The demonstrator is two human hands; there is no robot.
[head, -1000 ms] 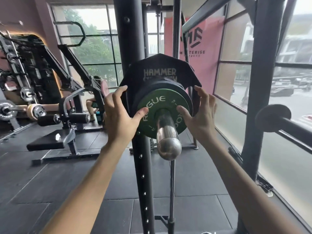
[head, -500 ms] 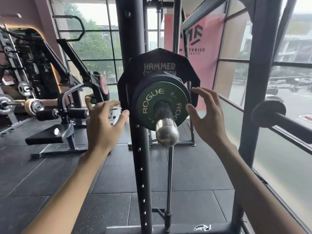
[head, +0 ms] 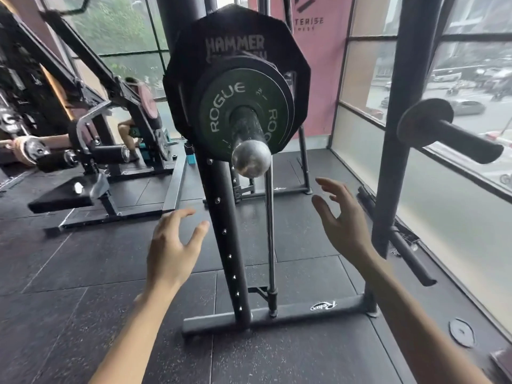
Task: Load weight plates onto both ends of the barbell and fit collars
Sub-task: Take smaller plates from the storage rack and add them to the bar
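The barbell sleeve end (head: 250, 156) points at me, chrome and bare. On it sit a small green ROGUE plate (head: 221, 112), a black plate behind that, and a large black HAMMER plate (head: 191, 51) at the back. No collar shows on the sleeve. My left hand (head: 171, 245) hangs below and left of the sleeve with fingers spread, holding nothing. My right hand (head: 340, 220) hangs below and right of it, fingers relaxed and apart, also empty. Neither hand touches the plates.
The black rack upright (head: 224, 231) with peg holes stands between my hands, its base bar (head: 277, 314) on the rubber floor. A plate storage peg (head: 448, 131) juts out at right by the window. A small plate (head: 461, 332) lies on the floor. Gym machines (head: 91, 139) stand at left.
Both hands have let go of the green plate and dropped down and back from the sleeve. The view has tilted down toward the floor.
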